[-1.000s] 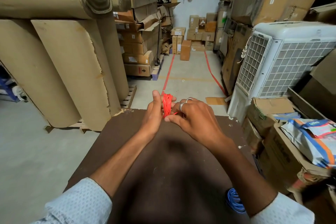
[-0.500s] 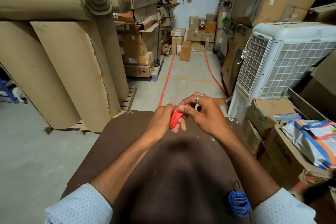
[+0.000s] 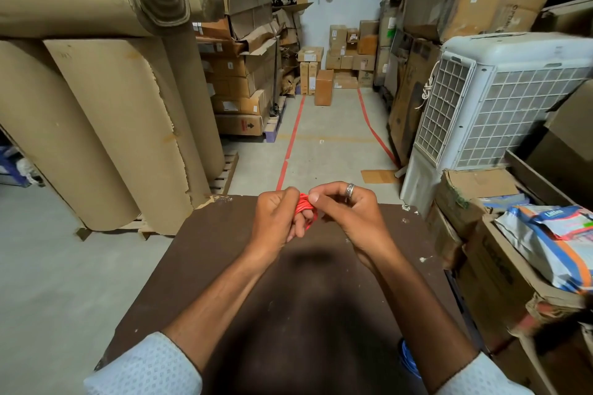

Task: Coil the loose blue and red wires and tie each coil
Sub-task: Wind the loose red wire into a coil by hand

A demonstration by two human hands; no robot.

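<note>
One red wire coil (image 3: 304,206) gripped by both left hand (image 3: 278,218) & right hand (image 3: 348,212) fingers above dark brown desk (image 3: 208,266); one blue wire coil (image 3: 408,359) near desk's right edge, partly hidden by right forearm.

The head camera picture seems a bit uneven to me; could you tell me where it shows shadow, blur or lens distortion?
Head view: a soft dark shadow lies on the brown table beneath the forearms; the paper rolls and air cooler bow outward, a wide-angle effect; the edges look smeared; the red wire coil between the left hand and right hand stays fairly sharp.
</note>
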